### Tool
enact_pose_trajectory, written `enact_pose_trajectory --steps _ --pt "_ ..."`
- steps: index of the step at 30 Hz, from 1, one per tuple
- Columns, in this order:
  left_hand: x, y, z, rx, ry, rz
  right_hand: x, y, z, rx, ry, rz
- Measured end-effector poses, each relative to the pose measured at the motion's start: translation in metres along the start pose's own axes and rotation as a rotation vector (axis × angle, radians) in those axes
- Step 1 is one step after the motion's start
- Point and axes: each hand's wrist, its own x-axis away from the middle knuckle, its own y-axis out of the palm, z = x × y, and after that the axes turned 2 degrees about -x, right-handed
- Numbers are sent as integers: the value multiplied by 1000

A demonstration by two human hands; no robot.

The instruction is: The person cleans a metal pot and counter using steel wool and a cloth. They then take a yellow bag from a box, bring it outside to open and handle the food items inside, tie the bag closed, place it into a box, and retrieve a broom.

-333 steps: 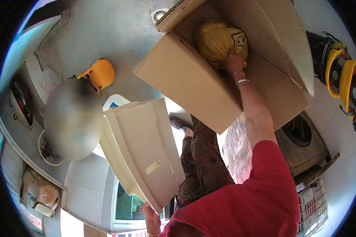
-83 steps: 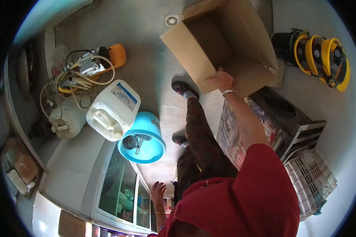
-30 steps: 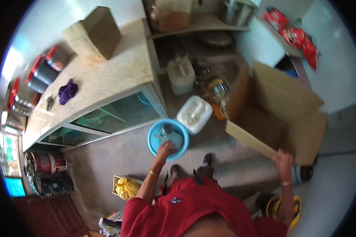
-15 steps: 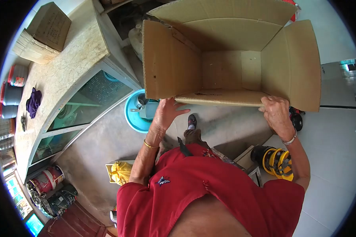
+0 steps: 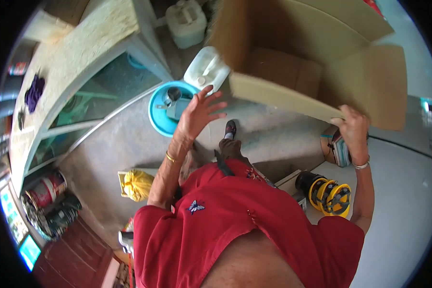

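A large open cardboard box (image 5: pixel 283 96) is raised in front of me, tilted, with its open top facing me. My right hand (image 5: pixel 353 130) grips the edge of its near flap, fingers wrapped over the cardboard. My left hand (image 5: pixel 198 115) is off the box, fingers spread, with nothing in it. Beyond that hand lies a blue basin (image 5: pixel 153 115) holding a metal scoop or cup (image 5: pixel 174 94). A white plastic jug (image 5: pixel 204 67) stands just behind the basin.
Another jug (image 5: pixel 186 24) stands farther back. A marble-topped counter (image 5: pixel 81 53) with glass doors runs along the left, a purple cloth (image 5: pixel 34 93) on it. At right, yellow hard hats (image 5: pixel 332 198) rest on a white surface (image 5: pixel 393 192). A yellow bag (image 5: pixel 138 185) sits at lower left.
My left hand has let go of the box and opened its fingers. The box has swung to the right and tilted in my right hand, uncovering the jugs behind the basin.
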Motion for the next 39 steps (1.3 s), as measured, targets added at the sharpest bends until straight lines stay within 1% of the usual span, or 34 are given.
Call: enact_pose_trajectory --steps 2,3,4,5,6,7,8,9,10,11,12,15,16,18,21,22,24,25,26,28,29,31,33,37,39 --pt "15 -26 2 40 10 68 -1 2 9 -93 220 6" --pt "25 -47 -2 13 -10 175 4 10 23 -80 266 -23" --pt "34 -68 -8 -10 -35 278 9 16 32 -79 248 -27" --pt "48 -87 -15 59 -25 430 15 21 37 -166 315 0" --pt "60 -108 -24 72 -6 455 16 24 41 -259 371 20" --pt "79 -132 -33 118 10 603 16 25 42 -277 329 0" --pt "111 -157 -46 165 21 760 18 26 41 -365 397 20" --pt "147 -188 -68 179 32 804 23 29 38 -447 479 35" --pt "177 -222 -90 253 53 958 25 31 36 -457 456 17" --pt "200 -244 -105 331 70 1100 27 30 36 -381 519 -36" --pt "227 -252 -115 362 74 1182 28 29 36 -301 577 -89" --pt "297 -248 -138 419 77 1392 21 27 15 -211 573 -136" --pt "314 -249 -147 427 75 1393 26 32 22 -205 568 -139" --pt "348 -251 -173 441 35 1484 35 49 45 -200 577 -170" --pt "369 -249 -190 539 70 1478 17 59 38 -108 475 -203" --pt "365 -248 -187 533 55 1460 14 61 36 -96 494 -196" --pt "357 -243 -178 425 -64 1422 7 67 37 95 407 -252" --pt "353 -242 -174 278 -158 1437 10 67 39 108 425 -249" --pt "349 -244 -171 278 -171 1427 14 67 43 111 399 -271" --pt "346 -246 -165 66 -232 1374 17 69 51 111 350 -313" --pt "346 -245 -162 37 -201 1338 22 71 53 108 344 -315" --pt "337 -244 -149 20 -205 1361 28 77 49 93 329 -328" --pt "324 -246 -137 -13 -209 1360 35 81 44 95 405 -344" --pt "312 -257 -125 -29 -218 1316 47 90 46 97 416 -385" --pt "306 -262 -122 -33 -211 1286 50 93 45 1 389 -381"
